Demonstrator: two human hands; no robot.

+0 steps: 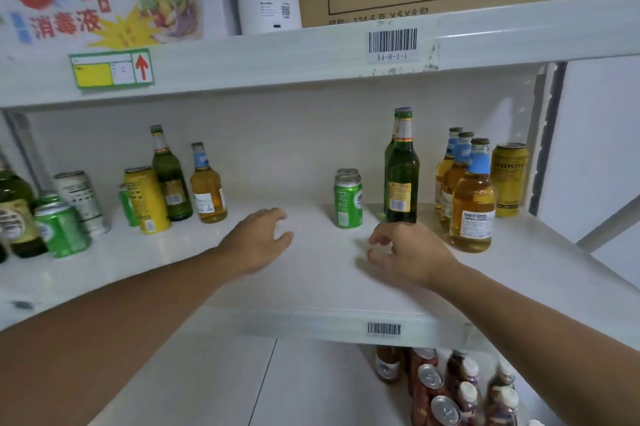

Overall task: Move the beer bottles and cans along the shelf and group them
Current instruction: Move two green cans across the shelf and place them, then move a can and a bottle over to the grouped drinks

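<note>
Both hands reach over the bare middle of the white shelf (311, 287) – neither holds anything. The left hand (261, 240) lies flat-ish, fingers loosely spread; the right hand (405, 254) hovers w/ fingers half-curled, empty.

Sorting looks part done. Just beyond the right hand stand two green cans (348, 202), one behind the other, and beside them a tall green bottle (401, 176) w/ what may be a second right behind it. Further to that hand's right: three amber bottles (471, 197) in a row, blue neck labels, then a gold can (509, 180) at the far end.

Well to the left of the left hand the stock is mixed – a yellow can (147, 199), a green bottle (169, 180), an amber bottle (207, 186), a white can (83, 200), more green cans (60, 230) at the edge.

Judged step: between picks. Next move likely calls for the left hand to go to the mixed lot, approx. the amber bottle nearest it, grip it upright by the body and carry it across to its matching row w/o knocking neighbours.
</note>
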